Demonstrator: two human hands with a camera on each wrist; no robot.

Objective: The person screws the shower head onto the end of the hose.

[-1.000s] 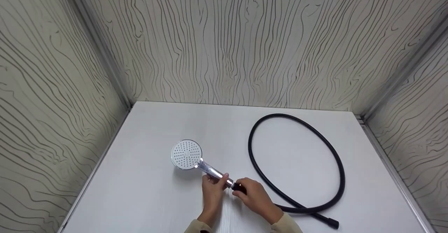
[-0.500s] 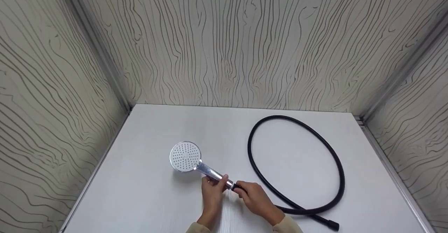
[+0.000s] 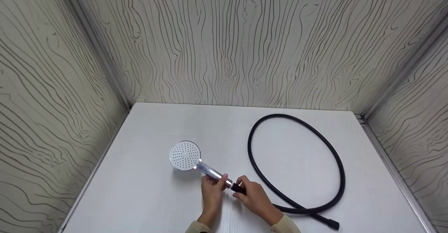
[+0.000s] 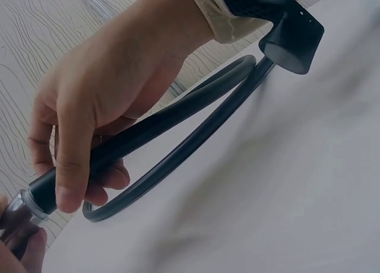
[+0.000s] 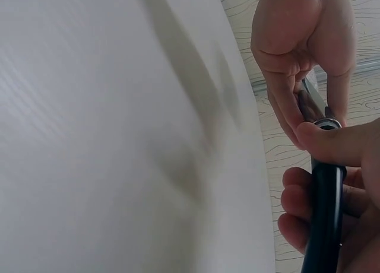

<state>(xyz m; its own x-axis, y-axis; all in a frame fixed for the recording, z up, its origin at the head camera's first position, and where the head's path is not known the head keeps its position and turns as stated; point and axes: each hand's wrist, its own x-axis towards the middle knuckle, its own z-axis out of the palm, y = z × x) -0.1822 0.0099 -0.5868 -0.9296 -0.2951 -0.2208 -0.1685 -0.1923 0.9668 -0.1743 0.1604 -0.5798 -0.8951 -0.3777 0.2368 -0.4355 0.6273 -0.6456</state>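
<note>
A chrome shower head with a white dotted face [image 3: 185, 155] points up and to the left in the head view. My left hand [image 3: 212, 194] grips the lower part of its chrome handle [image 3: 210, 171], thumb on top. Against the handle's lower end sits the black end of a shower hose [image 3: 238, 188], which my right hand [image 3: 258, 197] pinches between thumb and fingers. The right wrist view shows the thumb [image 5: 329, 143] over the joint and fingers curled under the hose [image 5: 323, 208]. In the left wrist view the hose [image 4: 44, 190] lines up with the handle's clear ring [image 4: 32, 205].
The rest of the black hose loops over the right side of the white table [image 3: 147, 128]. Its loose end [image 3: 333, 224] lies near the front right. Wood-patterned panels [image 3: 224, 44] with metal posts close in the back and both sides.
My right hand's fingers shift around the hose end, closing over it and then lifting to bare more of it. The left hand and shower head stay nearly in place.
</note>
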